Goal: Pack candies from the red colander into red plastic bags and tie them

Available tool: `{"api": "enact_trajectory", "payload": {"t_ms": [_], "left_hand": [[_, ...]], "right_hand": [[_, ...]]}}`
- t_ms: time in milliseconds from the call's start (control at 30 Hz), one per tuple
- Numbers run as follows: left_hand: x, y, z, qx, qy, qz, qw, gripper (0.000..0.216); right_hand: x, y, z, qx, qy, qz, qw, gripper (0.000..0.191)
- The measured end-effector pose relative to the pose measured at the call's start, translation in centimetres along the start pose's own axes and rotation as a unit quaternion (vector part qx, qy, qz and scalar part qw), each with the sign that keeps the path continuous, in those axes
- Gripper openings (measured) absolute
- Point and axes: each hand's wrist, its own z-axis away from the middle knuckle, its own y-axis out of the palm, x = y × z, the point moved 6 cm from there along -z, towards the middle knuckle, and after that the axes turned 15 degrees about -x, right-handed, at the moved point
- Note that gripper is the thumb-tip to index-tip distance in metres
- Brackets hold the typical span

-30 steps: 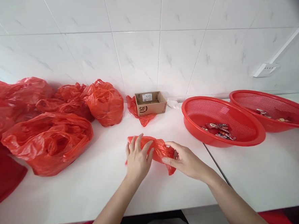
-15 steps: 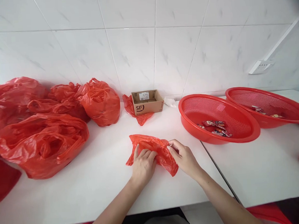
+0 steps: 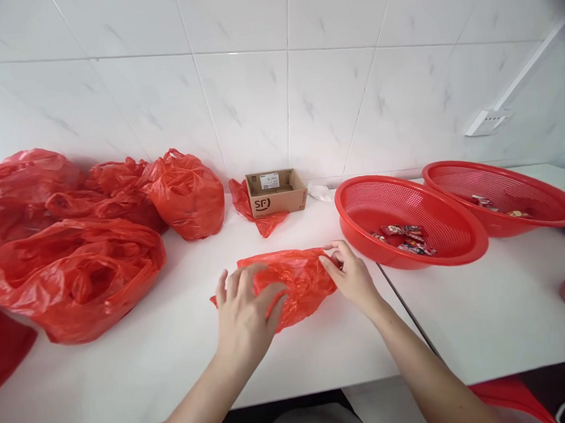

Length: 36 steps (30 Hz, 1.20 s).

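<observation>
Here in the head view, a thin red plastic bag (image 3: 309, 286) lies creased on the white table (image 3: 186, 364), right in front of the person, and the right hand (image 3: 356, 280) has its right-hand upper corner pinched between thumb and fingers. Over on the other side, the left hand (image 3: 243, 313) is spread wide, fingers curved, thumb well apart, over the bag's left part; whether those fingertips touch the plastic, I can't tell. Behind the bag sits a small open carton (image 3: 279, 203), standing partly on a crumpled red sheet (image 3: 270, 225), with the tiled wall (image 3: 242, 112) beyond. To the right, a red perforated basket (image 3: 478, 245) holds a few small wrapped packets (image 3: 412, 238), a second basket (image 3: 489, 183) just beside it. And off to the left, bulging red bags (image 3: 186, 198) crowd together, a big slack one (image 3: 76, 281) nearest.
</observation>
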Motion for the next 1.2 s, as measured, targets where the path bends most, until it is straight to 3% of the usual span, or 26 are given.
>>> {"api": "enact_trajectory", "payload": {"t_ms": [167, 233, 300, 433, 500, 567, 633, 700, 733, 800, 867, 933, 1000, 1067, 1133, 1200], "left_hand": [[0.3, 7.4, -0.1, 0.071, 0.007, -0.069, 0.995, 0.018], [1.6, 8.9, -0.7, 0.086, 0.0, -0.084, 0.993, 0.023], [3.6, 9.0, -1.4, 0.097, -0.007, -0.102, 0.99, 0.032], [7.9, 6.8, -2.2, 0.124, -0.034, -0.125, 0.984, 0.039], [8.9, 5.9, -2.0, 0.154, -0.045, -0.117, 0.98, 0.043], [8.9, 5.4, -1.6, 0.187, -0.058, -0.098, 0.976, 0.046], [8.2, 5.3, -1.3, 0.209, -0.08, -0.072, 0.972, 0.044], [7.3, 5.1, -1.3, 0.22, -0.106, -0.04, 0.969, 0.039], [6.9, 5.1, -1.3, 0.225, -0.118, -0.021, 0.967, 0.037], [6.4, 4.8, -1.2, 0.238, -0.14, 0.022, 0.961, 0.035], [6.4, 4.5, -0.7, 0.257, -0.159, 0.068, 0.951, 0.038], [6.9, 4.0, 0.0, 0.274, -0.175, 0.107, 0.939, 0.045], [7.7, 3.6, 0.7, 0.279, -0.187, 0.132, 0.933, 0.052], [8.3, 3.2, 1.1, 0.272, -0.193, 0.145, 0.932, 0.055], [8.4, 2.8, 1.3, 0.263, -0.196, 0.17, 0.929, 0.057], [8.1, 2.4, 1.5, 0.264, -0.202, 0.204, 0.921, 0.059]], "right_hand": [[0.7, 2.8, 3.5, 0.192, 0.037, -0.066, 0.978, 0.043], [0.6, 3.3, 4.8, 0.262, 0.03, -0.066, 0.962, 0.052], [-0.4, 2.5, 5.0, 0.28, 0.035, -0.057, 0.958, 0.058], [-3.5, -2.0, 2.6, 0.227, 0.101, -0.007, 0.969, 0.059], [-3.3, -4.0, 1.4, 0.199, 0.086, 0.028, 0.976, 0.052], [-0.9, -5.2, 0.6, 0.145, 0.0, 0.058, 0.988, 0.045], [2.9, -5.6, 0.7, 0.046, -0.123, 0.065, 0.989, 0.04], [6.3, -4.6, 1.8, -0.026, -0.212, 0.049, 0.976, 0.036], [7.2, -3.5, 2.5, -0.02, -0.233, 0.043, 0.971, 0.034], [7.4, -0.3, 3.7, 0.068, -0.243, 0.064, 0.966, 0.034], [5.4, 2.2, 4.2, 0.167, -0.23, 0.147, 0.947, 0.038], [2.5, 2.8, 3.8, 0.225, -0.185, 0.248, 0.924, 0.046], [0.0, 1.9, 3.3, 0.288, -0.108, 0.287, 0.907, 0.066], [-0.6, 0.6, 3.1, 0.369, -0.042, 0.226, 0.901, 0.077], [0.8, -0.9, 2.9, 0.429, -0.009, 0.086, 0.899, 0.068], [2.6, -3.0, 1.6, 0.419, 0.01, -0.06, 0.906, 0.052]]}}
